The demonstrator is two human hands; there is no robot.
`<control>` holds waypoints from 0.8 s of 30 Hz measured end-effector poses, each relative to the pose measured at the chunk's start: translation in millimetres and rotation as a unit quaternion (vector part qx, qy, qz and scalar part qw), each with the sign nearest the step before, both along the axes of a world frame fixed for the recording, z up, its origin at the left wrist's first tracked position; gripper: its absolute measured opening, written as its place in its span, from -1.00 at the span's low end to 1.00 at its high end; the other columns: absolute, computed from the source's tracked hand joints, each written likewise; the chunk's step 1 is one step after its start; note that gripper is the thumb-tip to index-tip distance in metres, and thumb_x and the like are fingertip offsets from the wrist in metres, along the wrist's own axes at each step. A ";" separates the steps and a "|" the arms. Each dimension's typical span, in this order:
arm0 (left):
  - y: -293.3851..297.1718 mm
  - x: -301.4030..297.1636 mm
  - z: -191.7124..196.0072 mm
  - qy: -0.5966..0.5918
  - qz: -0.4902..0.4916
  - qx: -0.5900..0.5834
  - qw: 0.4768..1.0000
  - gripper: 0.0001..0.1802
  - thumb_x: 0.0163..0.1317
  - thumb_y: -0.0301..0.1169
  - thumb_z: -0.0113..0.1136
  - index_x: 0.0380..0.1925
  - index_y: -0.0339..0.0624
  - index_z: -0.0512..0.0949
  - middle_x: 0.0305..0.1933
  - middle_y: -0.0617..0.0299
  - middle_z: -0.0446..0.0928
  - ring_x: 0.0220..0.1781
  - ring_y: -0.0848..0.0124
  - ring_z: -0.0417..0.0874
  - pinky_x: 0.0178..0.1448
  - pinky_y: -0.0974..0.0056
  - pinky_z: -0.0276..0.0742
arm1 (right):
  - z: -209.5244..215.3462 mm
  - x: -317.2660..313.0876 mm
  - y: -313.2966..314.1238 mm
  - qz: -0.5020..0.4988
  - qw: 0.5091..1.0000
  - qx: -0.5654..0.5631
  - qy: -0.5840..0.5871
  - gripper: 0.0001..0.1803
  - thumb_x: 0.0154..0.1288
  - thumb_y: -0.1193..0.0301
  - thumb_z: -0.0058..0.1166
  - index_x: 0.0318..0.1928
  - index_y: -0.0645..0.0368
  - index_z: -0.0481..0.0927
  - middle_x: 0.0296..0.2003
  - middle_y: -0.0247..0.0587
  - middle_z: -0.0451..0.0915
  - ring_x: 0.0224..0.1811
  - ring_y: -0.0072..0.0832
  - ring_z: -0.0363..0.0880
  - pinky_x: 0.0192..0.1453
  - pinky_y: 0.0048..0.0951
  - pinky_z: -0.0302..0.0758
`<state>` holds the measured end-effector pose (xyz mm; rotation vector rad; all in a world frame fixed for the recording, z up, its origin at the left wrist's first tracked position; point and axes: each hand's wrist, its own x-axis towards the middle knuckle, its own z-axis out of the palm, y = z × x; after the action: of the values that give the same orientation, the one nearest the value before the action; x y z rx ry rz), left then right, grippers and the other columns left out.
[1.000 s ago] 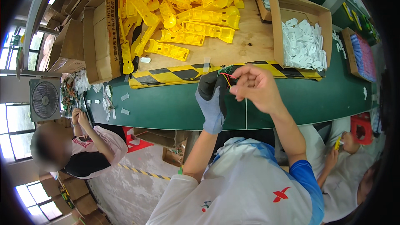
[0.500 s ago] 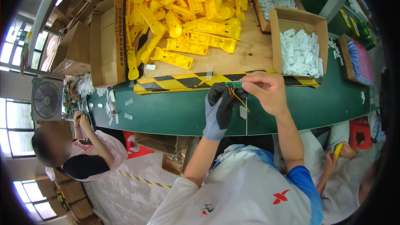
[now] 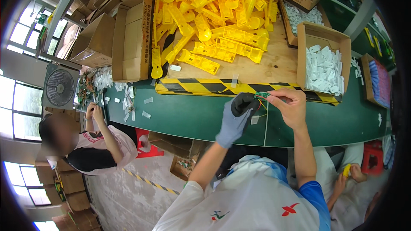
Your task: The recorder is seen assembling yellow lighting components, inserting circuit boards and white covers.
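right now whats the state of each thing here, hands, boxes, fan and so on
left hand: gloved, fingertips closed on the wires below the board
right hand: bare, pinching the small green circuit board, held above the green table
box of white parts: open, partly filled
yellow plastic housings: heaped loose on the wooden board
empty cardboard box: open, tipped on its side
fan: cannot tell if running
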<state>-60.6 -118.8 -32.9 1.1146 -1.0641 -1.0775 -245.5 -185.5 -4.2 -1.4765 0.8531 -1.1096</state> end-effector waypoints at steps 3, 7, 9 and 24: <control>-27.8 55.2 35.3 -0.265 -0.041 -0.005 0.963 -0.67 0.12 -0.48 0.32 -0.09 -0.29 0.56 -0.14 0.08 0.59 -0.14 0.28 0.67 0.01 0.23 0.56 | -3.8 -12.7 3.0 -0.020 0.999 0.010 -0.024 -0.88 0.15 0.62 0.32 -0.26 0.34 0.73 -0.36 -0.19 0.72 -0.37 -0.62 0.63 -0.25 -0.63 0.51; -88.8 147.1 41.0 -0.661 -0.005 -0.088 0.745 -0.55 0.09 -0.35 0.35 0.02 -0.10 0.54 0.17 0.05 0.48 0.26 0.05 0.43 0.35 0.09 0.35 | -8.5 -23.1 6.7 -0.028 0.999 0.014 -0.029 -0.87 0.12 0.64 0.32 -0.27 0.33 0.73 -0.36 -0.18 0.72 -0.36 -0.61 0.63 -0.22 -0.62 0.52; -101.1 171.6 28.3 -0.686 -0.046 -0.077 0.722 -0.54 0.07 -0.31 0.37 0.01 -0.09 0.53 0.21 0.05 0.43 0.30 0.05 0.38 0.38 0.07 0.30 | -6.6 -24.1 8.5 0.013 1.000 -0.018 -0.004 -0.85 0.10 0.64 0.33 -0.26 0.31 0.73 -0.37 -0.18 0.72 -0.35 -0.59 0.63 -0.18 -0.60 0.52; -39.0 76.1 28.8 -0.024 0.014 0.062 0.998 -0.64 0.17 -0.67 0.25 -0.02 -0.32 0.44 -0.07 0.17 0.58 -0.04 0.46 0.61 0.04 0.35 0.54 | -13.9 0.0 18.3 0.127 0.979 0.122 -0.107 -0.86 0.20 0.56 0.30 -0.22 0.33 0.71 -0.34 -0.25 0.69 -0.31 -0.63 0.64 -0.17 -0.64 0.55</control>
<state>15.5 -157.9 -4.1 1.2576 -1.0268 -1.1111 -245.4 -167.1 -18.0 -1.2000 0.6065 -0.9173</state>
